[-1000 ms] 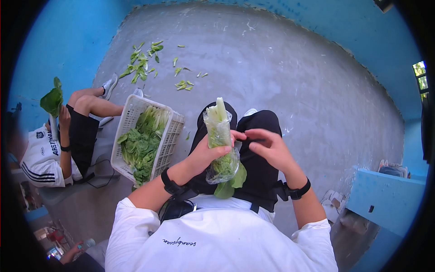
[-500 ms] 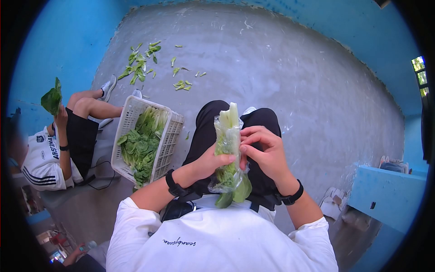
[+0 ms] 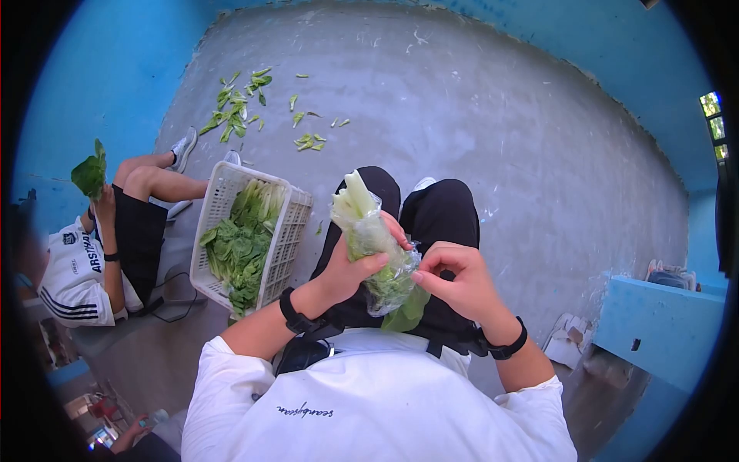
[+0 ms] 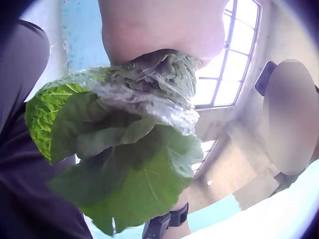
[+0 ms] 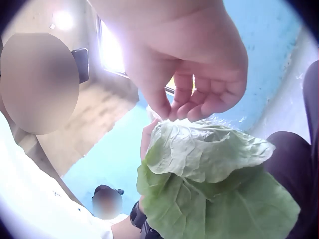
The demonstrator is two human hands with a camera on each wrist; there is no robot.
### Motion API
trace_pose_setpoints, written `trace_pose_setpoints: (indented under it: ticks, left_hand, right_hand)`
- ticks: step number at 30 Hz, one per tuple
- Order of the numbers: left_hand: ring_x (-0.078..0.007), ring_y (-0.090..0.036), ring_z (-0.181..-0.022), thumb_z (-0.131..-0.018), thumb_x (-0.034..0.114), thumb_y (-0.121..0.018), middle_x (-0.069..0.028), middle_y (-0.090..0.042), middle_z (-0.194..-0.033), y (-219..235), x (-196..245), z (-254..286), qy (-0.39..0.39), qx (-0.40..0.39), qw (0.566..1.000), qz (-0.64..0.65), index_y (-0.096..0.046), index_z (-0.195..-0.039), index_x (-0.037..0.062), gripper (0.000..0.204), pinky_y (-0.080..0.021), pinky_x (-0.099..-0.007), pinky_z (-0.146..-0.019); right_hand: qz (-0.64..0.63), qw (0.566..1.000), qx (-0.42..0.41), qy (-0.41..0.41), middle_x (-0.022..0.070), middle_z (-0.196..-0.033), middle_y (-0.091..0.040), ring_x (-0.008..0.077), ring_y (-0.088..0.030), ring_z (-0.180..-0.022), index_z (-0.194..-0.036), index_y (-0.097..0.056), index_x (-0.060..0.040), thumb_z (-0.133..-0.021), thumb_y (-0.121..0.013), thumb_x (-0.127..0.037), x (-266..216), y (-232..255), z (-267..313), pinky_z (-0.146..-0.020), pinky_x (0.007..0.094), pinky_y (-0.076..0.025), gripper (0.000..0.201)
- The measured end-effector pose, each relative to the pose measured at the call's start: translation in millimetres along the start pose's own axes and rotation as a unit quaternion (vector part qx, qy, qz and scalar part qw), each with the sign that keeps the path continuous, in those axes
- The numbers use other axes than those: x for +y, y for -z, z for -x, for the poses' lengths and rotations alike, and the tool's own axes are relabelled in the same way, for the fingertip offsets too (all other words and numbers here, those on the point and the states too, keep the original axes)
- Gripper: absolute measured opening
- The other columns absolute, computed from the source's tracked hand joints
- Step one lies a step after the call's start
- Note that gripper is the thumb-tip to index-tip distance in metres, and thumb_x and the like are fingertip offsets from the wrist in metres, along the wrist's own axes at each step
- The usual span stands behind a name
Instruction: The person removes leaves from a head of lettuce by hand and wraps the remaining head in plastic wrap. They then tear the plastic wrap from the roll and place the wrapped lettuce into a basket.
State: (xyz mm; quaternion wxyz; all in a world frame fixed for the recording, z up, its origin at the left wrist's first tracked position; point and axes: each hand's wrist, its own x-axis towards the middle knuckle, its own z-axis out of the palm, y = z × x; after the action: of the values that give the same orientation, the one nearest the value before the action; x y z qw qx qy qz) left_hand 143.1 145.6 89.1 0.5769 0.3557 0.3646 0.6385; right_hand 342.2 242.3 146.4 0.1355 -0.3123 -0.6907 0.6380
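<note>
My left hand grips a bundle of leafy greens wrapped in clear plastic, held tilted above my lap with the pale stems up and to the left. Green leaves stick out of the plastic's lower end in the left wrist view. At the bundle's right side, my right hand has thumb and index finger pinched together at the edge of the plastic wrap. In the right wrist view the curled fingers of the right hand meet just above the leaves.
A white crate of leafy greens stands left of my knees. Beyond it sits a person holding a leafy green. Loose leaves lie on the grey floor. A blue ledge is at the right.
The bundle has turned from nearly upright so its stems lean left. My right hand has shifted from the bundle's upper right side down to the plastic's lower right edge.
</note>
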Motion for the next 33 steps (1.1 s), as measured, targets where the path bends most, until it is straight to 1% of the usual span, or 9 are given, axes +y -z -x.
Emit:
trace_pose_setpoints:
  ticks: [4,6,9,16,19,22,24,29,33]
  left_hand:
    - [-0.0233,-0.06,-0.104,-0.083,0.031,-0.072,-0.0094,-0.055,-0.101,-2,6,2,0.056,0.02,0.996,0.06,-0.054,-0.116,0.0062,0.045,-0.048,-0.0455,-0.103]
    - [-0.023,-0.061,-0.102,-0.082,0.032,-0.073,-0.0087,-0.055,-0.099,-4,10,3,0.068,0.006,0.995,0.079,-0.052,-0.115,0.008,0.046,-0.048,-0.046,-0.102]
    - [-0.0232,-0.06,-0.098,-0.082,0.032,-0.073,-0.0085,-0.055,-0.097,-5,15,2,0.066,-0.045,0.989,0.124,-0.049,-0.115,0.0105,0.046,-0.048,-0.0451,-0.098]
    - [-0.0195,-0.061,-0.106,-0.086,0.021,-0.067,-0.0078,-0.06,-0.107,-7,19,-2,0.02,0.02,0.994,0.102,-0.054,-0.118,0.0058,0.037,-0.049,-0.037,-0.098]
    - [-0.0206,-0.06,-0.106,-0.087,0.02,-0.068,-0.008,-0.058,-0.107,-8,17,-1,0.007,0.051,0.997,0.064,-0.051,-0.118,0.0075,0.037,-0.047,-0.0389,-0.098]
    - [-0.0239,-0.058,-0.105,-0.084,0.022,-0.072,-0.009,-0.056,-0.105,-11,14,1,0.012,0.074,0.997,0.019,-0.045,-0.118,0.0114,0.044,-0.045,-0.0438,-0.1]
    - [-0.0239,-0.058,-0.105,-0.084,0.022,-0.073,-0.009,-0.057,-0.104,-12,19,0,0.029,0.072,0.997,0.017,-0.046,-0.117,0.0115,0.044,-0.045,-0.0444,-0.102]
    - [-0.024,-0.06,-0.105,-0.082,0.025,-0.076,-0.008,-0.059,-0.101,-6,15,2,0.026,-0.003,0.997,0.075,-0.049,-0.113,0.0128,0.044,-0.042,-0.0471,-0.107]
    - [-0.0245,-0.06,-0.108,-0.081,0.028,-0.077,-0.0083,-0.06,-0.102,-11,19,0,0.043,-0.043,0.991,0.121,-0.05,-0.112,0.0134,0.044,-0.04,-0.0494,-0.111]
  right_hand:
    - [0.053,0.994,0.027,0.091,0.0065,-0.081,-0.066,0.0141,-0.062,-0.07,-0.083,-0.07,0.0028,-0.083,-0.079,-0.004,-9,4,0,-0.065,0.027,-0.05,0.012]
    - [0.061,0.992,0.051,0.096,0.0074,-0.081,-0.066,0.0154,-0.063,-0.071,-0.084,-0.069,0.0029,-0.082,-0.078,-0.002,-6,0,-1,-0.065,0.0276,-0.05,0.011]
    - [0.087,0.988,0.08,0.102,0.0085,-0.082,-0.065,0.0173,-0.063,-0.072,-0.084,-0.068,0.0029,-0.082,-0.077,0.0,4,-3,-4,-0.065,0.0285,-0.051,0.01]
    - [0.089,0.967,0.123,0.202,0.0085,-0.079,-0.064,0.0188,-0.063,-0.072,-0.081,-0.067,0.0018,-0.082,-0.078,-0.003,11,-2,-3,-0.063,0.0282,-0.049,0.012]
    - [0.115,0.974,0.025,0.191,0.0074,-0.077,-0.065,0.0176,-0.063,-0.071,-0.079,-0.068,0.0018,-0.082,-0.079,-0.005,-5,-1,0,-0.062,0.0278,-0.048,0.014]
    - [0.035,0.996,0.016,0.075,0.0064,-0.075,-0.065,0.016,-0.061,-0.068,-0.079,-0.069,0.0024,-0.083,-0.079,-0.005,-9,-14,4,-0.062,0.0273,-0.048,0.014]
    - [0.028,0.995,0.031,0.093,0.0067,-0.078,-0.065,0.0144,-0.06,-0.066,-0.082,-0.07,0.0026,-0.084,-0.079,-0.006,-6,-9,2,-0.062,0.0268,-0.048,0.013]
    - [0.044,0.992,0.036,0.11,0.0066,-0.08,-0.063,0.014,-0.06,-0.069,-0.086,-0.069,0.0024,-0.086,-0.077,-0.006,-10,-5,3,-0.063,0.0267,-0.048,0.012]
    - [0.036,0.998,0.002,0.054,0.0054,-0.081,-0.061,0.0133,-0.059,-0.072,-0.088,-0.067,0.0024,-0.088,-0.075,-0.007,-1,-8,0,-0.067,0.0267,-0.048,0.012]
